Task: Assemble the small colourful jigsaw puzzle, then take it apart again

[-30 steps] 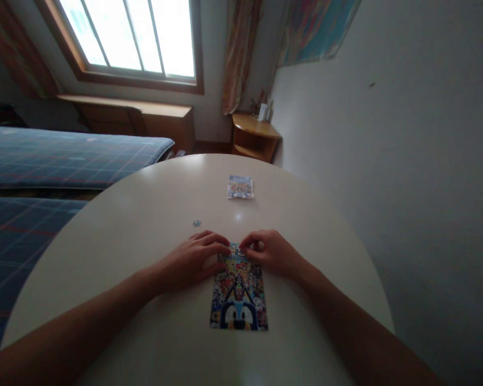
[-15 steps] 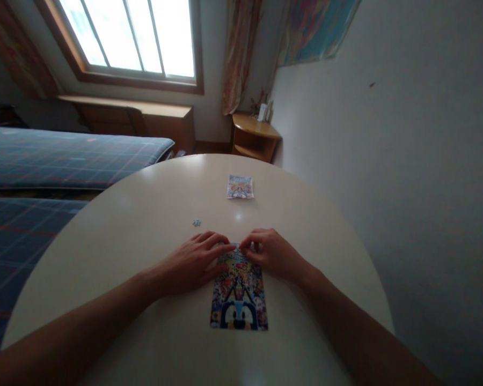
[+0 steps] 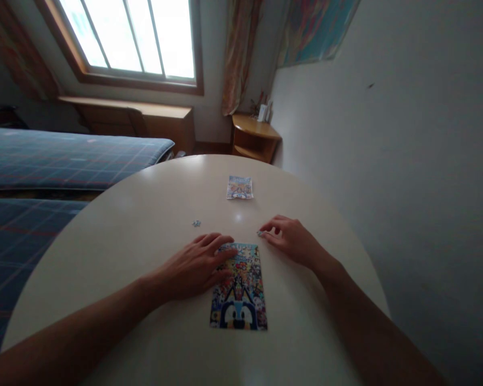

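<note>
In the head view, a printed picture [image 3: 241, 289] is seen flat on the round white table [image 3: 124, 225], in front of the person and between the two forearms. Near its far edge, light letters like a title are printed on blue, but they are too small and too blurred to be read, and a part is covered by fingers. On the small printed sheet [image 3: 240, 187], which is placed farther back on the table, some light marks are also seen at the top, and these cannot be read either.

The printed picture is upright in shape and densely coloured: a blue dog-like head with pointed ears and big white eyes is shown at the near end, and around it many tiny figures in yellow, red and purple are crowded.

The left hand [image 3: 199, 265] is laid with loosely spread fingers over the picture's left edge; nothing is grasped by it. By the right hand [image 3: 292, 238], just beyond the far right corner, a small piece [image 3: 260, 233] is pinched between thumb and forefinger. A little pale cluster [image 3: 196, 223] is left lying beyond the left hand.
</note>
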Action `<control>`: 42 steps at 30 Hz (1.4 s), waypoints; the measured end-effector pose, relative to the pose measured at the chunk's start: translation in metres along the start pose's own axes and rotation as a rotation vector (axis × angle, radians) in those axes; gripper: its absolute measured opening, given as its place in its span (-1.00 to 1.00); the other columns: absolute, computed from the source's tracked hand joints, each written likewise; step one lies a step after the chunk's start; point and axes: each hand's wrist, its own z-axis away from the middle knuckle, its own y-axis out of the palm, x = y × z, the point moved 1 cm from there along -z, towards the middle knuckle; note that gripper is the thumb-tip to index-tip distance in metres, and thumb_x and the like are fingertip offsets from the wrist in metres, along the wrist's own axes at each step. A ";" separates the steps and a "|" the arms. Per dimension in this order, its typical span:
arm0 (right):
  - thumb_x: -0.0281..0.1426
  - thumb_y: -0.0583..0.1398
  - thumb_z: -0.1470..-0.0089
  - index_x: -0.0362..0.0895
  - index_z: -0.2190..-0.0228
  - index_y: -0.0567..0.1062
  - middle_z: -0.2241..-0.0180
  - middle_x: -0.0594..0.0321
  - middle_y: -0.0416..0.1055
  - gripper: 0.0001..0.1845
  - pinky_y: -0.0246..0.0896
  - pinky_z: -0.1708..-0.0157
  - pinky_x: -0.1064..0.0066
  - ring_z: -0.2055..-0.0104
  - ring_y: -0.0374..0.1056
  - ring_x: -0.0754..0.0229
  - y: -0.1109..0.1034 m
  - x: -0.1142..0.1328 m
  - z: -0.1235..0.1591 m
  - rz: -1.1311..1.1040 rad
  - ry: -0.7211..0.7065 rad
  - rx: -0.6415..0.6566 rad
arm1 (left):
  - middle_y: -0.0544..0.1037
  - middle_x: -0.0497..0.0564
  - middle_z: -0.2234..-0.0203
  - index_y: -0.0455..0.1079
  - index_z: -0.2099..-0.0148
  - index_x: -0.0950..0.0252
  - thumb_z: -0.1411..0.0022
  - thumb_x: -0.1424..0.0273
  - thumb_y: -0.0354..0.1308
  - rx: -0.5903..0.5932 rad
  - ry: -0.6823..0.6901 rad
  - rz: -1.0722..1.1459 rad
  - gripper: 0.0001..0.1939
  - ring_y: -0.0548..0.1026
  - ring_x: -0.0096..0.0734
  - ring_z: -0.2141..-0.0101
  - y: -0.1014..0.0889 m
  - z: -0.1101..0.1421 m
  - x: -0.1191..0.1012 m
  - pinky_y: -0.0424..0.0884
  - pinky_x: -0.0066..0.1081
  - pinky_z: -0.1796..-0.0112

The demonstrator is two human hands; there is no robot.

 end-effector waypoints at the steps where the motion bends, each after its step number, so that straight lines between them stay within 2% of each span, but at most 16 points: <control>1: -0.33 0.24 -0.11 -0.04 0.29 0.62 0.29 0.22 0.51 -0.86 0.23 0.30 0.41 0.35 0.38 0.25 0.000 -0.002 0.000 0.009 0.015 0.000 | 0.31 0.07 -0.16 0.22 -0.22 0.17 -0.40 0.16 -0.01 -0.008 0.011 -0.002 -0.59 0.29 -0.14 -0.11 0.001 0.000 -0.001 0.25 -0.12 -0.12; 8: -0.28 0.26 -0.10 -0.03 0.23 0.62 0.22 0.20 0.48 -0.80 0.24 0.26 0.40 0.35 0.38 0.25 0.003 -0.005 0.001 0.000 0.039 0.045 | 0.36 0.08 -0.15 0.19 -0.24 0.26 -0.41 0.13 -0.06 0.021 0.043 0.012 -0.53 0.29 -0.16 -0.12 0.003 -0.001 -0.004 0.21 -0.15 -0.14; 15: -0.30 0.27 -0.07 -0.07 0.26 0.61 0.23 0.18 0.45 -0.82 0.23 0.25 0.39 0.33 0.35 0.23 0.005 -0.003 -0.003 -0.050 0.075 0.038 | 0.35 0.08 -0.14 0.19 -0.24 0.19 -0.40 0.14 -0.04 0.012 0.041 0.037 -0.55 0.29 -0.11 -0.11 0.005 -0.003 -0.005 0.23 -0.11 -0.11; 25: -0.38 0.29 0.00 -0.11 0.37 0.59 0.15 0.14 0.43 -0.91 0.17 0.05 0.27 0.14 0.36 0.13 0.005 -0.007 -0.003 -0.078 0.075 0.116 | 0.29 0.13 -0.18 0.16 -0.26 0.23 -0.40 0.12 -0.06 0.013 0.045 0.035 -0.51 0.28 -0.08 -0.13 0.002 -0.002 -0.006 0.22 -0.08 -0.14; 30: -0.32 0.31 0.01 -0.09 0.24 0.57 0.18 0.14 0.42 -0.77 0.20 0.13 0.30 0.20 0.35 0.14 0.004 -0.009 -0.002 -0.051 0.090 0.099 | 0.27 0.14 -0.21 0.13 -0.29 0.20 -0.41 0.12 -0.08 0.024 0.047 0.045 -0.50 0.27 -0.06 -0.14 0.002 -0.002 -0.005 0.21 -0.04 -0.14; 34: -0.32 0.29 -0.02 -0.07 0.27 0.58 0.18 0.14 0.41 -0.81 0.20 0.13 0.30 0.19 0.34 0.14 0.004 -0.008 -0.002 -0.053 0.093 0.104 | 0.25 0.14 -0.22 0.12 -0.30 0.17 -0.41 0.12 -0.08 0.024 0.031 0.049 -0.50 0.25 -0.05 -0.16 0.002 -0.002 -0.005 0.19 -0.03 -0.16; 42: -0.37 0.30 0.04 -0.12 0.33 0.53 0.18 0.13 0.43 -0.83 0.16 0.04 0.24 0.12 0.33 0.10 0.007 -0.009 -0.004 -0.031 -0.005 0.129 | 0.23 0.12 -0.23 0.13 -0.29 0.14 -0.40 0.13 -0.06 0.003 0.021 0.080 -0.52 0.25 -0.03 -0.15 0.005 -0.001 -0.004 0.20 0.00 -0.16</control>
